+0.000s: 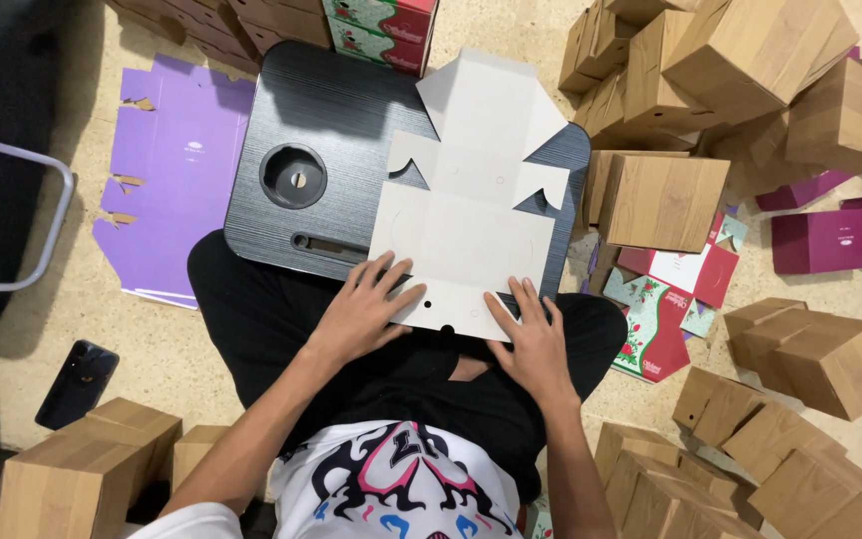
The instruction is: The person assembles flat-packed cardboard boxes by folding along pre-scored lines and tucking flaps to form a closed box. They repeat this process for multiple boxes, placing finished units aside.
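Sitting cross-legged on the floor, the person has a dark lap surface (351,130) across the knees, and a flat white box blank (466,215) lies on it, unfolded, its near edge hanging over the surface's front rim toward the lap.

From the head view, the left hand (363,311) lies on the blank's near left corner, fingers spread and flat, pressing down rather than pinching. The right hand (534,339) presses on the near right edge the same way, fingers fanned out, palm low. The two hands sit apart, with the blank's bottom flap between them.

The surface has a round cup hole (293,176) on its left side and a slot below that.

Around the person the floor is crowded: a flat purple sheet (177,150) to the left, a dark phone (76,383) near the left knee, wood-grain boxes (815,354) heaped to the right and in the near corners, maroon boxes (825,240) farther right, and red-and-green floral blanks (665,299) just beside the right knee.
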